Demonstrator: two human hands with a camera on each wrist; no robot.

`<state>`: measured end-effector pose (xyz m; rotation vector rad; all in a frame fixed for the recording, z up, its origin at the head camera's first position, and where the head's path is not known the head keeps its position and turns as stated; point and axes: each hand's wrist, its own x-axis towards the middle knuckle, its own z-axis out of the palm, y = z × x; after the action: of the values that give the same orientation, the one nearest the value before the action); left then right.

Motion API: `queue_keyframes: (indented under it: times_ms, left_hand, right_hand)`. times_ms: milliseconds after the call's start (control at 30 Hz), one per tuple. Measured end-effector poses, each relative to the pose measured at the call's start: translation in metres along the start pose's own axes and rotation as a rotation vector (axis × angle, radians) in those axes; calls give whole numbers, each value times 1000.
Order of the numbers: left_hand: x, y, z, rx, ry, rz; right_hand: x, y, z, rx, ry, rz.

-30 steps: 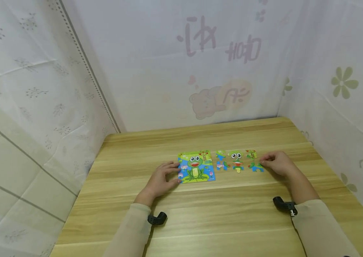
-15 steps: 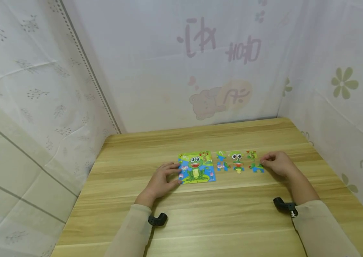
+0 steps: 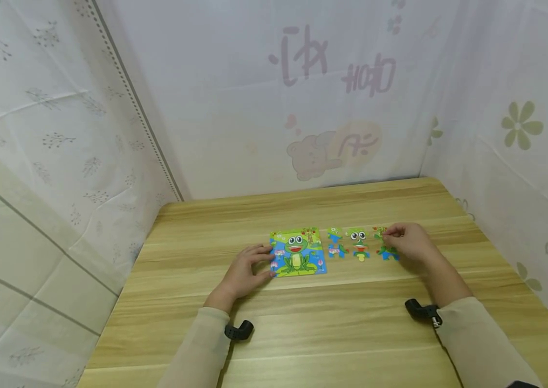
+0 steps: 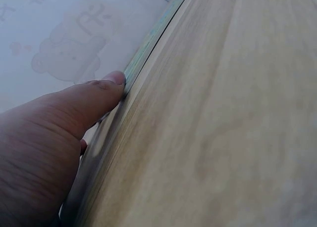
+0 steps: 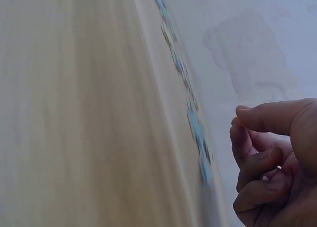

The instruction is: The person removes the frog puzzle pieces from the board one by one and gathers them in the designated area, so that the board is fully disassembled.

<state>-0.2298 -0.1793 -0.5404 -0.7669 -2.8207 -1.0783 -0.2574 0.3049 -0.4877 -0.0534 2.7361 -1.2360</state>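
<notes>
In the head view, a square frog puzzle (image 3: 297, 253) lies on the wooden table. My left hand (image 3: 244, 272) rests at its left side, with thumb and fingertips along the edge; the left wrist view shows the thumb (image 4: 99, 93) against the rim. Right of the frog puzzle, several loose jigsaw pieces are set out in two rows, among them one with frog eyes (image 3: 358, 236) and a blue-green piece (image 3: 390, 255). My right hand (image 3: 415, 243) is over the rightmost pieces, partly covering them. Its thumb and index fingertips (image 5: 242, 111) meet, other fingers curled, with nothing visible between them.
The wooden table (image 3: 332, 323) ends at the back against a printed white curtain (image 3: 235, 108). Patterned cloth also hangs at left and right. A black wrist camera (image 3: 239, 330) sits on the left cuff and another black camera (image 3: 422, 311) on the right.
My right hand has left the lower right piece's edge and moved left and slightly up, over the rightmost pieces. The left hand and the frog puzzle have stayed in place.
</notes>
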Motion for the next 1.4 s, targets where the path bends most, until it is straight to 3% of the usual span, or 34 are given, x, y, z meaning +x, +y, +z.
queue_keyframes:
  times_ms: [133, 567, 833, 1200, 1400]
  left_hand:
    - [0, 0, 0, 0, 2, 0]
    - [0, 1, 1, -12, 6, -9]
    - [0, 3, -1, -5, 6, -12]
    - [0, 1, 0, 3, 5, -11]
    - [0, 2, -2, -4, -1, -6]
  right_hand:
    - [5, -16, 8, -24, -20, -45]
    - [27, -69, 61, 72, -146, -172]
    - [37, -98, 88, 39, -212, -238]
    - [40, -116, 125, 24, -331, -290]
    - [39, -123, 138, 34, -371, -278]
